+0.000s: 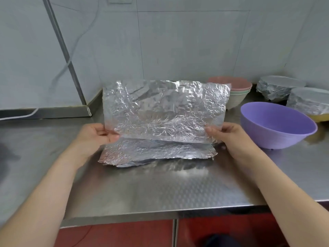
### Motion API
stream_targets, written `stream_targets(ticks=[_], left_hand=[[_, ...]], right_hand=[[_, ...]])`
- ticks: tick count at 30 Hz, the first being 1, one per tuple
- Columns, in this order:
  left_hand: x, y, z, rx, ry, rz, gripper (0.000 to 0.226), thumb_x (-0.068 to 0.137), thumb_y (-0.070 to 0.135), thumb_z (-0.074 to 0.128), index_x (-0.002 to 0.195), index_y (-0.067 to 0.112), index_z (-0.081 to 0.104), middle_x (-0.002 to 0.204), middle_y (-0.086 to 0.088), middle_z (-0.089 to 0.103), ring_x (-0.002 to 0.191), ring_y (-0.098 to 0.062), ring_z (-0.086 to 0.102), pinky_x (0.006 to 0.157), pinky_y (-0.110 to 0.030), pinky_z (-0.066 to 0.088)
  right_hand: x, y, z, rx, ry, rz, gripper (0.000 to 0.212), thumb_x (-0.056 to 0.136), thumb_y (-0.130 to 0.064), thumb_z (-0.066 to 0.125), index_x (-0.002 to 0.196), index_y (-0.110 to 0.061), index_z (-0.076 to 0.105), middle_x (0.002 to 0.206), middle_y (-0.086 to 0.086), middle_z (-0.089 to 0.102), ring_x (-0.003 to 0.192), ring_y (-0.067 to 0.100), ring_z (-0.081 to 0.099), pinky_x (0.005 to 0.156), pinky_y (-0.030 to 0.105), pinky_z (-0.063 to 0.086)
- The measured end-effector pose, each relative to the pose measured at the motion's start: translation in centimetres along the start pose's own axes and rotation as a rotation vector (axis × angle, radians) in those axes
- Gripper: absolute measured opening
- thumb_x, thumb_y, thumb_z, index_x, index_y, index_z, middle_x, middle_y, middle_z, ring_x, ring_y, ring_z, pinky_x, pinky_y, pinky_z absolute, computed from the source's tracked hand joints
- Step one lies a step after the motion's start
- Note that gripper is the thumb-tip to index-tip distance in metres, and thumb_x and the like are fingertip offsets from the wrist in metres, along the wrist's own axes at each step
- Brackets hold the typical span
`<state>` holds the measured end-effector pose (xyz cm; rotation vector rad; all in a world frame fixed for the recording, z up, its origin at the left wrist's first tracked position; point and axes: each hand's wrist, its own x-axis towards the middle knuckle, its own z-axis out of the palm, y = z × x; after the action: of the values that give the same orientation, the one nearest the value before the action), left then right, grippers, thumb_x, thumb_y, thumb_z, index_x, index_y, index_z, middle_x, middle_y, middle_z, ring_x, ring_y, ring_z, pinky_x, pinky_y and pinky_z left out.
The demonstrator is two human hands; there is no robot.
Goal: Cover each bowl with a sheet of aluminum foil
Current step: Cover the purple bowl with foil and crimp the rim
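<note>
Left hand (94, 134), right hand (226, 134) pinch foil sheet (163, 107) edges.

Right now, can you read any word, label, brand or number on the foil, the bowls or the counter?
None readable.
The foil sheet, purple bowl, stacked bowls, foil-covered bowls and steel counter show no print.
The wall plate at the top edge is cut off and too blurred to tell.

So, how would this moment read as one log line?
left hand: pinches foil sheet | right hand: pinches same sheet | foil stack: on counter | purple bowl: uncovered | back bowl: covered | yellow bowl: covered
</note>
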<state>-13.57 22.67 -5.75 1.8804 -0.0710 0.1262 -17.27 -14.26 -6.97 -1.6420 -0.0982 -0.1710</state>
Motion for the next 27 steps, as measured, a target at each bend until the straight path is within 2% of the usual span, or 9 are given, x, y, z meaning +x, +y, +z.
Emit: stream_targets(ticks=[4, 6, 8, 11, 13, 15, 18, 21, 27], left_hand=[[-1.5, -0.5, -0.9, 0.108, -0.136, -0.018, 0.012, 0.07, -0.003, 0.078, 0.066, 0.008, 0.076, 0.076, -0.014, 0.073, 0.069, -0.017, 0.062, 0.068, -0.026, 0.048], [-2.1, -0.5, -1.0, 0.147, -0.178, -0.02, 0.006, 0.072, 0.004, 0.079, 0.069, 0.009, 0.077, 0.079, -0.013, 0.074, 0.076, -0.02, 0.058, 0.074, -0.032, 0.044], [-2.3, -0.3, -0.9, 0.184, -0.199, 0.025, 0.018, 0.074, 0.006, 0.078, 0.062, 0.019, 0.078, 0.073, 0.004, 0.075, 0.073, -0.008, 0.064, 0.073, -0.019, 0.046], [-2.3, -0.1, -0.6, 0.229, -0.197, 0.027, 0.028, 0.079, 0.007, 0.075, 0.055, 0.022, 0.073, 0.05, 0.012, 0.062, 0.045, 0.004, 0.051, 0.048, -0.008, 0.036], [-2.1, -0.2, -0.8, 0.262, -0.188, -0.043, 0.029, 0.075, 0.022, 0.078, 0.048, 0.016, 0.069, 0.047, 0.004, 0.055, 0.044, -0.008, 0.043, 0.046, -0.02, 0.032], [-1.8, -0.5, -1.3, 0.296, -0.176, -0.095, 0.035, 0.064, 0.043, 0.08, 0.058, 0.01, 0.073, 0.055, -0.01, 0.056, 0.054, -0.016, 0.043, 0.057, -0.026, 0.029], [-1.8, -0.7, -1.7, 0.377, -0.15, -0.135, 0.061, 0.055, 0.062, 0.081, 0.072, 0.004, 0.074, 0.064, -0.019, 0.06, 0.061, -0.016, 0.044, 0.065, -0.029, 0.029], [-1.8, -0.7, -1.9, 0.445, -0.116, -0.129, 0.091, 0.04, 0.079, 0.075, 0.079, -0.002, 0.071, 0.066, -0.006, 0.054, 0.064, -0.015, 0.041, 0.065, -0.03, 0.027], [-2.6, -0.2, -1.1, 0.478, -0.08, -0.102, 0.051, 0.067, 0.05, 0.079, 0.07, 0.0, 0.072, 0.058, -0.006, 0.042, 0.059, -0.015, 0.032, 0.057, -0.03, 0.019]], right_hand=[[-0.9, 0.0, -1.2, -0.097, -0.114, 0.027, 0.01, 0.079, -0.015, 0.074, 0.086, -0.008, 0.075, 0.078, -0.007, 0.074, 0.062, -0.003, 0.062, 0.054, 0.005, 0.041], [-1.1, 0.0, -1.7, -0.179, -0.195, 0.042, 0.037, 0.08, -0.028, 0.076, 0.092, 0.007, 0.072, 0.087, -0.004, 0.075, 0.081, -0.001, 0.067, 0.064, 0.004, 0.042], [-1.7, -0.3, -1.6, -0.268, -0.273, 0.046, 0.064, 0.076, -0.044, 0.076, 0.086, 0.018, 0.063, 0.076, -0.004, 0.07, 0.075, -0.001, 0.059, 0.064, 0.011, 0.04], [-2.0, -0.4, -1.2, -0.346, -0.317, 0.043, 0.041, 0.081, -0.033, 0.072, 0.05, -0.01, 0.06, 0.049, -0.011, 0.053, 0.049, -0.002, 0.04, 0.055, 0.017, 0.033], [-1.9, -0.1, -0.8, -0.396, -0.273, 0.031, 0.053, 0.077, -0.052, 0.076, 0.066, -0.001, 0.068, 0.073, 0.014, 0.072, 0.066, 0.009, 0.062, 0.068, 0.029, 0.048], [-1.7, 0.5, -1.0, -0.417, -0.284, 0.009, 0.083, 0.066, -0.069, 0.073, 0.082, 0.011, 0.066, 0.089, 0.025, 0.071, 0.084, 0.018, 0.07, 0.079, 0.042, 0.052], [-1.7, 0.6, -0.9, -0.454, -0.222, -0.029, 0.064, 0.061, -0.066, 0.078, 0.065, -0.003, 0.07, 0.084, 0.013, 0.067, 0.071, 0.013, 0.062, 0.071, 0.033, 0.048], [-1.8, 0.4, -0.9, -0.545, -0.097, -0.045, 0.042, 0.062, -0.047, 0.085, 0.052, -0.01, 0.066, 0.091, 0.008, 0.067, 0.086, 0.017, 0.064, 0.08, 0.034, 0.051], [-2.3, 1.0, -0.5, -0.702, 0.088, -0.09, 0.059, 0.069, -0.043, 0.083, 0.038, -0.012, 0.043, 0.05, 0.007, 0.052, 0.06, 0.02, 0.052, 0.061, 0.03, 0.04]])
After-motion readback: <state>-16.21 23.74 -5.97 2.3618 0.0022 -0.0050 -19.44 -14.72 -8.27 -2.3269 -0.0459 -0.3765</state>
